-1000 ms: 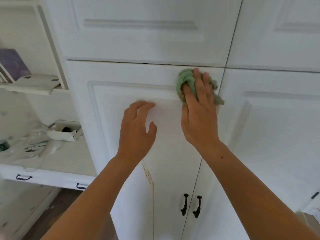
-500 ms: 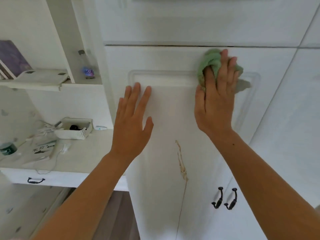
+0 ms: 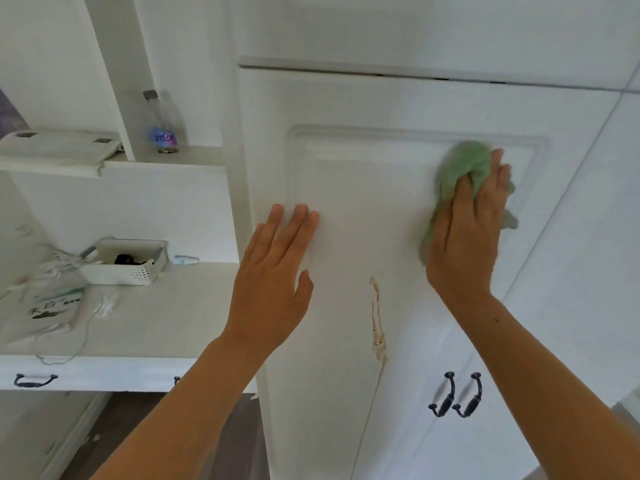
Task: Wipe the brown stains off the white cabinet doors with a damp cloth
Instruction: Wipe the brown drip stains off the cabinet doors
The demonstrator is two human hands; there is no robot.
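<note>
Now my R hand lies flat on the green cloth, fingers straight, pressing it on the door near the top R corner of the panel. My L hand is flat & open on the door too, holding nothing. The brown stain runs down lower, between my arms, w/ a thin drip under it. The cloth isn't on it yet. The top looks clean, I think, so the main job is left.

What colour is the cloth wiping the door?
Light green. The cloth shows best in the head view, pressed to the cabinet door under the right hand.
</note>
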